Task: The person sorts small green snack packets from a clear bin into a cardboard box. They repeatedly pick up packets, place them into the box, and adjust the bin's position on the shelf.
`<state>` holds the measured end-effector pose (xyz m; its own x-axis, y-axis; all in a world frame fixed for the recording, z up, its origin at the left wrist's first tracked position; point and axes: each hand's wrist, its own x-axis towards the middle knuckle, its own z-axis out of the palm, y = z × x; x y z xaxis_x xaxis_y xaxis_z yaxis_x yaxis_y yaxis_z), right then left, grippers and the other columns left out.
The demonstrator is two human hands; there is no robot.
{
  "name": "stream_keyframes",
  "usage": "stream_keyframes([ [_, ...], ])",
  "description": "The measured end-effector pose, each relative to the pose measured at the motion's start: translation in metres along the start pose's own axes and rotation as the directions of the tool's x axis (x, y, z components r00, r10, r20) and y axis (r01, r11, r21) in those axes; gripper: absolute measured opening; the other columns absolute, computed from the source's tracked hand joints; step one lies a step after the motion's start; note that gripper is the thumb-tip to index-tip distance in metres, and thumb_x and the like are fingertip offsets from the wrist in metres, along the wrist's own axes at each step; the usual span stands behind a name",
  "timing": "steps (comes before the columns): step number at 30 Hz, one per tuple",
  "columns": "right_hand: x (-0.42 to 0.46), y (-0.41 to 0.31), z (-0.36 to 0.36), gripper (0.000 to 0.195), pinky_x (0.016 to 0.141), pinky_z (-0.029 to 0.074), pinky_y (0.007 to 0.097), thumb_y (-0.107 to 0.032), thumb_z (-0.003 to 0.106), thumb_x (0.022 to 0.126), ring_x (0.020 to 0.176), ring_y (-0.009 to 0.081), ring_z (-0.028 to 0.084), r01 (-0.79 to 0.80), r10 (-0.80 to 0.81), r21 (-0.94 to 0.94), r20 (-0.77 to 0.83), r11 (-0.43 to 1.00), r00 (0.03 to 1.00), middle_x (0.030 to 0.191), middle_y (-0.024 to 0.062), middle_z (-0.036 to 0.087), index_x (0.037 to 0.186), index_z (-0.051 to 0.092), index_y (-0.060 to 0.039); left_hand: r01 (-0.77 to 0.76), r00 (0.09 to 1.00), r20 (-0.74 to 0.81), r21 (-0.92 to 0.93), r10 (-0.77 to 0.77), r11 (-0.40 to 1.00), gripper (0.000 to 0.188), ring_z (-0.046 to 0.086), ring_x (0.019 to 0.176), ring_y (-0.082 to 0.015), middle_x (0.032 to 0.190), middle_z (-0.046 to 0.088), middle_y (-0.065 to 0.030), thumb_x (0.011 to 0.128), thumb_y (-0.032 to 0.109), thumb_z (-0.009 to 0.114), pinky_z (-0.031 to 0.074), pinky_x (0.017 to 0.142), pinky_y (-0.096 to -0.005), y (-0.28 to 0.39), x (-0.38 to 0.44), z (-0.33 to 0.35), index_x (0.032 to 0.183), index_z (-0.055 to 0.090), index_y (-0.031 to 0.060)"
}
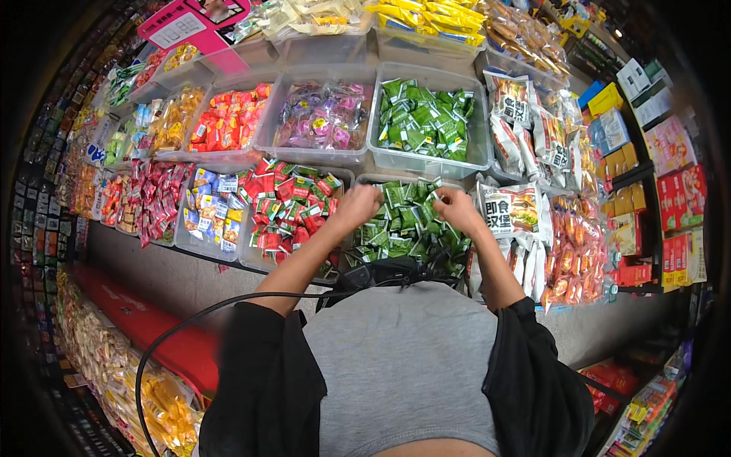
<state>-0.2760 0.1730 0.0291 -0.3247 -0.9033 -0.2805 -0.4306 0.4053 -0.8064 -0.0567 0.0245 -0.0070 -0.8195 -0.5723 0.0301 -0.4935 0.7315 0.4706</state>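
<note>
My left hand (360, 204) is over the left edge of a front bin of small green snack packets (400, 220), its fingers curled. Over the right part of the same bin is my right hand (455, 208), also curled, its fingertips by the packets. Whether either hand grips a packet is too small to tell. Left of my left hand are red and green packets (291, 200) in a clear bin. White bags with a burger picture (514, 208) stand right beside my right hand. Behind, a clear plastic bin (431, 163) holds larger green packets (425, 117).
Further bins hold purple packets (322, 120), orange-red packets (231, 117) and blue-white packets (208, 208). Wrapped bread rolls (574, 245) lie at the right, near shelves of boxes (679, 197). A pink price sign (197, 28) stands at the back left. A black cable (188, 311) crosses my left forearm.
</note>
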Motion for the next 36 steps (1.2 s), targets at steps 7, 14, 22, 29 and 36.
stream_keyframes([
  [7, 0.026, -0.044, -0.026, 0.036, 0.065, 0.053, 0.0236, -0.012, 0.053, 0.092, 0.073, 0.0165, 0.064, 0.187, 0.050, 0.859, -0.238, 0.476, 0.970, 0.092, 0.0096, 0.061, 0.127, 0.046, -0.0021, 0.025, 0.963, -0.018, -0.988, -0.269, 0.155, 0.032, 0.065, 0.084, -0.0158, 0.099, 0.066, -0.0084, 0.088, 0.012, 0.057, 0.054, 0.071, -0.0308, 0.052, 0.044, -0.084, 0.119, 0.057, 0.0021],
  [14, 0.039, 0.035, 0.013, 0.050, 0.084, 0.048, 0.0393, -0.014, 0.058, 0.085, 0.100, 0.0341, 0.057, 0.165, -0.214, -0.326, -0.120, 0.931, 0.969, 0.119, 0.0198, 0.054, 0.133, 0.044, -0.0165, -0.024, 0.987, 0.149, -0.235, 0.060, 0.972, 0.060, 0.059, 0.100, -0.0332, 0.125, 0.048, -0.0215, 0.080, 0.018, 0.067, 0.048, 0.085, -0.0437, -0.021, 0.015, 0.020, 0.135, 0.042, 0.0155],
  [22, 0.043, 0.028, 0.021, 0.048, 0.089, 0.044, 0.0439, -0.008, 0.069, 0.073, 0.105, 0.0386, 0.053, 0.064, -0.115, -0.515, -0.068, 0.855, 0.991, 0.108, 0.0204, 0.057, 0.118, 0.054, -0.0155, -0.062, 0.985, 0.164, 0.006, 0.060, 0.998, 0.070, 0.054, 0.102, -0.0413, 0.116, 0.049, -0.0211, 0.068, 0.020, 0.076, 0.047, 0.086, -0.0469, -0.004, 0.035, 0.069, 0.130, 0.044, 0.0189],
  [29, 0.015, 0.022, 0.009, 0.034, 0.080, 0.046, 0.0424, -0.011, 0.073, 0.070, 0.093, 0.0346, 0.060, 0.267, -0.279, -0.347, 0.015, 0.899, 0.960, 0.093, 0.0206, 0.063, 0.100, 0.060, -0.0065, -0.030, 0.956, 0.284, -0.169, 0.078, 0.985, 0.035, 0.061, 0.095, -0.0331, 0.097, 0.065, -0.0174, 0.072, 0.017, 0.070, 0.047, 0.083, -0.0423, 0.003, 0.025, 0.046, 0.105, 0.062, 0.0114],
  [36, 0.022, -0.024, -0.025, 0.037, 0.055, 0.048, 0.0280, -0.019, 0.070, 0.081, 0.063, 0.0140, 0.061, 0.030, -0.024, 0.110, -0.050, 0.994, 0.998, 0.077, 0.0110, 0.065, 0.111, 0.058, -0.0017, 0.295, 0.909, 0.417, -0.601, -0.024, 0.742, 0.011, 0.060, 0.063, -0.0069, 0.074, 0.068, -0.0016, 0.078, 0.012, 0.071, 0.050, 0.058, -0.0244, 0.008, 0.031, -0.032, 0.088, 0.071, 0.0075],
])
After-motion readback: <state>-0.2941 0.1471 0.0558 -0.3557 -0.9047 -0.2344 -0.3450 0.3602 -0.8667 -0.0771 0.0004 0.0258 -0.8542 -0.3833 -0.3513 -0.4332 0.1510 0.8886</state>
